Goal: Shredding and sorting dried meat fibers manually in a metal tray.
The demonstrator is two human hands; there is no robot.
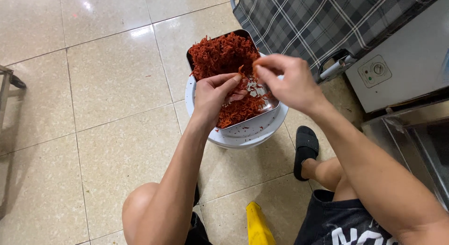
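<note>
- Spreading across the whole view, the beige tiled floor (93,86) carries everything; a plaid-covered folding cot (318,20) lies at one o'clock and a grey metal appliance (397,62) at three o'clock.
- At twelve o'clock from the person's knees, a white round bucket (243,137) bears a rectangular steel tray (255,123).
- Red shredded strands (222,55) heap at the tray's far end, thinner near the hands.
- The right hand (290,81), at two o'clock over the tray, has fingertips pinched together on a small red shred (242,69).
- The left hand (215,93) curls over the tray's near edge, fingers loosely closed on strands.
- Judged from this, sorting goes best with small pinches, kept low over the tray so nothing drops.
</note>
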